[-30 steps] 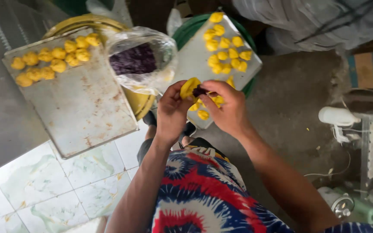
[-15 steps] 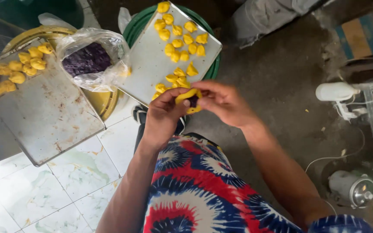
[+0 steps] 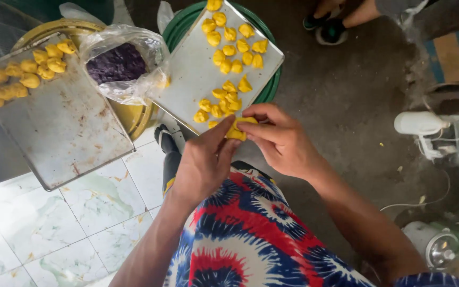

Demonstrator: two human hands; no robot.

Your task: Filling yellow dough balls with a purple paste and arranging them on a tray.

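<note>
Both hands meet over a lap in a red, white and blue tie-dye cloth (image 3: 251, 234), and between them they pinch one small yellow dough piece (image 3: 236, 131). The left hand (image 3: 204, 165) comes up from below, its grip narrow, thumb and forefinger pressed against the left side of the piece. The right hand (image 3: 282, 141) curls over from the right, its grip also narrow, fingertips closed on the top and right side of the same piece. The piece sits just off the near corner of a metal tray (image 3: 187, 79) that rests on a green basin (image 3: 269, 87); the tray carries many more yellow dough pieces (image 3: 232, 50) in loose rows and a small cluster near the hands. To the left, a second, worn metal tray (image 3: 65, 133) lies on a yellow basin (image 3: 134, 114), with a row of shaped yellow pieces (image 3: 22, 72) along its far edge. Between the trays sits a clear plastic bag (image 3: 128, 61) holding a purple filling (image 3: 117, 64). White marbled floor tiles (image 3: 54, 223) lie below left, and another person's feet (image 3: 328, 24) show at the top right
</note>
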